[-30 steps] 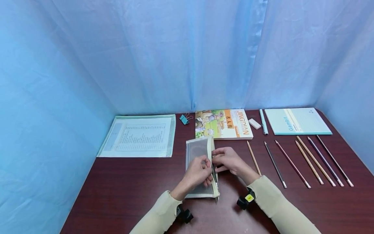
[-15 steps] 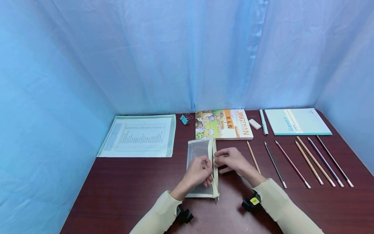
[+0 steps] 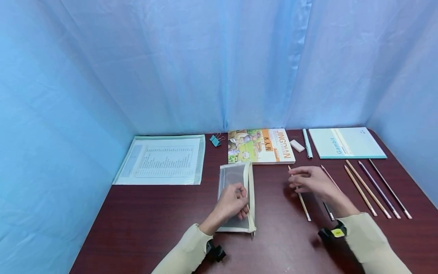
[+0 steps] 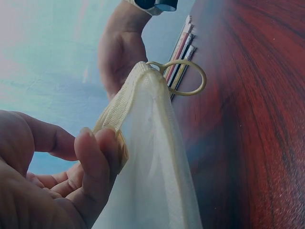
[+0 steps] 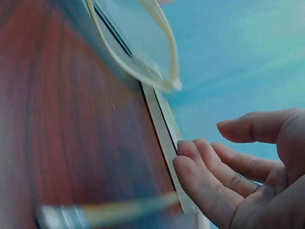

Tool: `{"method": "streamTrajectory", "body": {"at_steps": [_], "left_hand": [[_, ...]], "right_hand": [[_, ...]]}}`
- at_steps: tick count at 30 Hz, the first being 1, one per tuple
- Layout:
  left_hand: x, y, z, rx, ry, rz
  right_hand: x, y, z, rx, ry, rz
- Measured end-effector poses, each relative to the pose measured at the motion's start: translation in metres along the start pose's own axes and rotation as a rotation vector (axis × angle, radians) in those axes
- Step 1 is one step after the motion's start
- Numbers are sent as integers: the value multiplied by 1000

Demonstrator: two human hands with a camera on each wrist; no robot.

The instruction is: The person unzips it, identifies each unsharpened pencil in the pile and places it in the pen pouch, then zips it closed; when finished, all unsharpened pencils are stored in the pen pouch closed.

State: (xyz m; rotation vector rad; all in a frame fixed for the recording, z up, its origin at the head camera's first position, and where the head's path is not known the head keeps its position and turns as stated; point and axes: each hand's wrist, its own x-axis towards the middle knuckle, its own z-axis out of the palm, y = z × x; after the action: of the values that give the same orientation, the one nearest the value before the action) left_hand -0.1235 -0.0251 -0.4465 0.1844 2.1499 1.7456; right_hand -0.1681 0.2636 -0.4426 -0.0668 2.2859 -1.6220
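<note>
My left hand [image 3: 232, 199] pinches the cream edge strip of a see-through mesh zipper pouch [image 3: 230, 176], which stands with its mouth parted on the right side. In the left wrist view, thumb and finger hold that strip [image 4: 114, 107], and a cream loop [image 4: 202, 76] sticks out at the pouch's corner. Through the mouth, the right wrist view shows a dark pencil [image 5: 113, 27] inside. My right hand [image 3: 313, 182] hovers above a natural-wood pencil [image 3: 304, 207] and partly hides a dark pencil [image 3: 329, 212]; its fingers are loosely bent with nothing between them.
Several more pencils [image 3: 376, 186] lie at the right. Behind stand a picture-covered book [image 3: 253, 146], an eraser [image 3: 297, 145], a pale blue pen [image 3: 307, 144] and a notebook [image 3: 345, 142]. Left of these are a teal binder clip [image 3: 215, 140] and a document pouch [image 3: 161, 160].
My right hand has left the pouch's mouth and moved right, over the pencils. The dark pencil at the mouth has gone inside. My left hand keeps its place on the pouch.
</note>
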Motion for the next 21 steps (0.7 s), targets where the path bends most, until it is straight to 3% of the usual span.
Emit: {"method": "streamTrajectory", "body": {"at_steps": [6,12,21], "left_hand": [[0,-2,1,4,-7,4],[0,-1,1,16,-2,0],[1,-1,1,13,3,-5]], "right_hand": [[-17,15,-49,-64,65,-30],[-32,29,-100,-57,89,-71],[-42,43,-155,-100,189,38]]}}
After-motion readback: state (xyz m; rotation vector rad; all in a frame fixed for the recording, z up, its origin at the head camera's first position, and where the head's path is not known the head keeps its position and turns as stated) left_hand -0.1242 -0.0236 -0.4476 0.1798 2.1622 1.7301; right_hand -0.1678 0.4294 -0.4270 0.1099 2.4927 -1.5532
